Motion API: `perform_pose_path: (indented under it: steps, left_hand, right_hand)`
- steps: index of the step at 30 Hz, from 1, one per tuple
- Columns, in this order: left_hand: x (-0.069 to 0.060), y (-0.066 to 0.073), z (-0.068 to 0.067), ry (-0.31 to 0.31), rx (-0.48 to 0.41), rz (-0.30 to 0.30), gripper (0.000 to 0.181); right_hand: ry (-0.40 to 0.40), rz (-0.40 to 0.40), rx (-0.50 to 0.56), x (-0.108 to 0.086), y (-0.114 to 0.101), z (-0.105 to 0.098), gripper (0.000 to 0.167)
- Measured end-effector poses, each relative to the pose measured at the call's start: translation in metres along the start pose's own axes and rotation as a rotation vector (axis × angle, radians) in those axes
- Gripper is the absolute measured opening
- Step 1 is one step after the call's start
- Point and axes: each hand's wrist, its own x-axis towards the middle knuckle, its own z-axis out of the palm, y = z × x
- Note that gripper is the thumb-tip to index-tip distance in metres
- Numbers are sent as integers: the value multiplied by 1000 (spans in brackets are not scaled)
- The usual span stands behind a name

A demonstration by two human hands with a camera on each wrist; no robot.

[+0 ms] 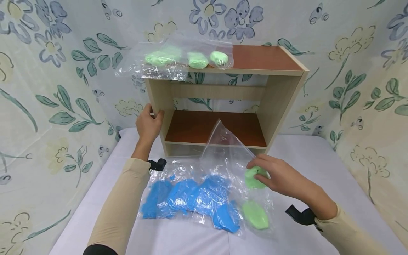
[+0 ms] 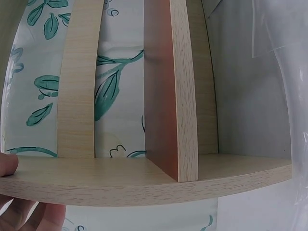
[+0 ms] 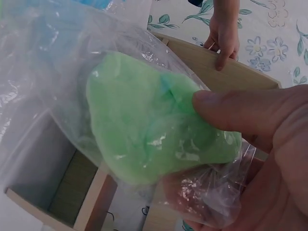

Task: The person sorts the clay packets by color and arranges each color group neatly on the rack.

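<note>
Right wrist: the bagged green lump (image 3: 139, 120) sits between the right fingers (image 3: 236, 109).

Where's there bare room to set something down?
Bare: the lower board, between the side panels; the top board, right of its green lumps; the tabletop right of the shelf. Crowded: the top board's left; the tabletop's middle, under bagged blue pieces.

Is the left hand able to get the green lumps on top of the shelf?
Probably yes: the left hand grips the shelf's side panel, below the green lumps, and once it lets go, nothing seems to block the way up. It would meet the clear plastic over them first.
</note>
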Motion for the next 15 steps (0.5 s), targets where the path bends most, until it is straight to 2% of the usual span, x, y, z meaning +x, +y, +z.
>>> perform_pose_path:
  steps: [7, 15]
  left_hand:
    - [0, 0, 1, 21, 3, 13, 35]
    - [1, -2, 3, 41, 6, 23, 34]
  right_hand:
    - [44, -108, -67, 15, -11, -15, 35]
    - [74, -229, -61, 35, -27, -36, 36]
